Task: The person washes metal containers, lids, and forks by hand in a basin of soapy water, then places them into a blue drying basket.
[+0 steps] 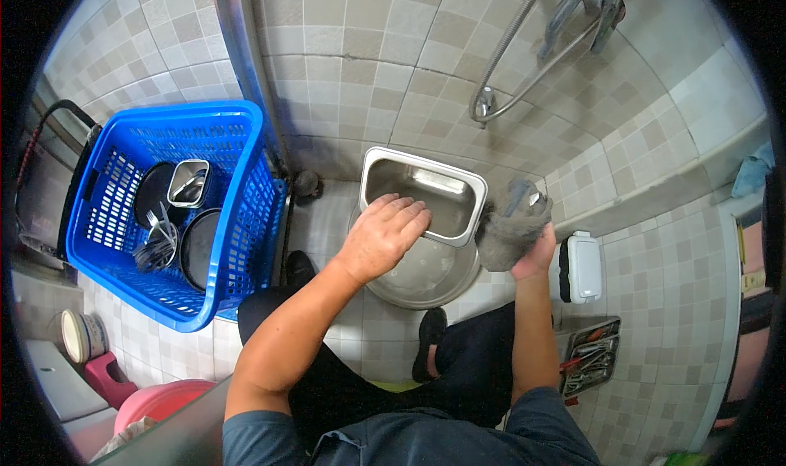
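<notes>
In front of me a deep rectangular stainless steel pan [424, 197] is over a round metal basin [424, 276] of water, its open side up. My left hand [387, 236] grips the pan's near rim, fingers reaching over into it, thumb hidden. My right hand [535, 251] holds a bunched grey cloth [513, 239] close by the pan's right end. A small shiny piece shows at the top of the cloth; what it is, I cannot tell.
At left stands a blue plastic basket [239, 263] holding forks, dark round pans and a small metal container. A shower hose [509, 30] hangs on the tiled wall. To the right are a white-lidded box [582, 266] and a tray of utensils [591, 358]. A pink tub [153, 398] is lower left.
</notes>
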Motion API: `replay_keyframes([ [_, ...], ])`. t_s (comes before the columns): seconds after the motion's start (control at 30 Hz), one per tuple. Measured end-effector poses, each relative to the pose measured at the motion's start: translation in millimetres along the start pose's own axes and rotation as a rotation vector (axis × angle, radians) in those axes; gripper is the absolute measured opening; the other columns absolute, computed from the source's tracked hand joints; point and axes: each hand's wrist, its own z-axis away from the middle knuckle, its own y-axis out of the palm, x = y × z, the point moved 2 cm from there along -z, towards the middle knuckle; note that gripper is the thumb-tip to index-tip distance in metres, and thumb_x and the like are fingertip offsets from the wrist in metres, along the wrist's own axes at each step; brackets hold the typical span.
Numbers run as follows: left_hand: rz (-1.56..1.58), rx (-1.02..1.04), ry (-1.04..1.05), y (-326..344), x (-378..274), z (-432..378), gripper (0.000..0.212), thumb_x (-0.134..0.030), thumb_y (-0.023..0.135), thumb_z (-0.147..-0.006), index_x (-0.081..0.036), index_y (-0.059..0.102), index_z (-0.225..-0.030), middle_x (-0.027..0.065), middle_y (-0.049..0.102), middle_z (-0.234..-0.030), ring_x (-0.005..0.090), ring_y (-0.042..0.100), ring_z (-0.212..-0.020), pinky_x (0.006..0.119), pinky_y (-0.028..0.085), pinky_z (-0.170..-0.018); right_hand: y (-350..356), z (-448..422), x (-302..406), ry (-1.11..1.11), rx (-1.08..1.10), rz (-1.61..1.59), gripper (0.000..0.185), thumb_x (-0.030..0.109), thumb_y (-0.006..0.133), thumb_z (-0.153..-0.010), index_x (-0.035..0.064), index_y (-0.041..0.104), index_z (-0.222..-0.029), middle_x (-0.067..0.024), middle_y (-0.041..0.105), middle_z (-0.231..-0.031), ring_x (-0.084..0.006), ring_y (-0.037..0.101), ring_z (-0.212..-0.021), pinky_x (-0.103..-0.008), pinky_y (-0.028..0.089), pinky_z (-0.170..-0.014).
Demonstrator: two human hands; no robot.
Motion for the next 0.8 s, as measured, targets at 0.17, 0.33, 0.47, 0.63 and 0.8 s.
replay_keyframes([
  [0.17,-0.014,0.03,0.025,0.4,-0.9,1.8,0.026,-0.01,0.061,-0.081,-0.003,0.066,-0.105,0.0115,0.069,-0.112,0.0279,0.066,-0.106,0.044,0.051,-0.097,-3.4,-2.8,-5.3,0.011,-0.14,0.006,0.047,0.036,0.038,-0.101,0.0051,0.056,-0.132,-0.0128,0.06,-0.133,-0.0311,0.057,-0.122,-0.0471,0.044,-0.107],
  [0.33,0.046,-0.017,0.046,-3.7,-4.6,-1.4,0.028,-0.009,0.061,-0.078,-0.004,0.067,-0.105,0.0109,0.069,-0.113,0.0272,0.066,-0.107,0.045,0.051,-0.098,-5.0,0.8,-3.1,0.032,-0.042,-0.033,0.045,0.033,0.04,-0.1,0.0042,0.059,-0.127,-0.0126,0.063,-0.129,-0.0302,0.059,-0.119,-0.046,0.045,-0.105],
  [0.47,0.091,-0.071,0.059,-9.7,-8.8,-1.2,0.028,-0.008,0.061,-0.077,-0.003,0.068,-0.103,0.0106,0.07,-0.112,0.0268,0.066,-0.107,0.045,0.051,-0.099,8.4,5.8,-18.0,0.07,-0.178,0.01,0.039,0.028,0.043,-0.098,0.0034,0.062,-0.121,-0.0113,0.068,-0.119,-0.0279,0.063,-0.112,-0.0438,0.047,-0.102],
  [0.63,0.138,-0.12,0.091,-10.3,-16.8,-7.7,0.027,-0.009,0.063,-0.076,-0.003,0.068,-0.102,0.0116,0.07,-0.112,0.0269,0.067,-0.107,0.046,0.05,-0.101,-3.8,5.3,-35.7,0.1,-0.322,0.116,0.037,0.027,0.046,-0.097,0.0031,0.063,-0.119,-0.0123,0.07,-0.114,-0.0258,0.065,-0.108,-0.0411,0.05,-0.098],
  [0.8,0.065,-0.113,0.178,-14.2,-23.2,-17.0,0.029,-0.011,0.064,-0.076,-0.003,0.069,-0.104,0.0119,0.07,-0.111,0.0278,0.067,-0.107,0.047,0.05,-0.101,-8.1,4.7,-42.8,0.136,-0.232,0.044,0.04,0.035,0.049,-0.097,0.0058,0.063,-0.12,-0.0113,0.067,-0.116,-0.0302,0.063,-0.107,-0.0459,0.048,-0.096],
])
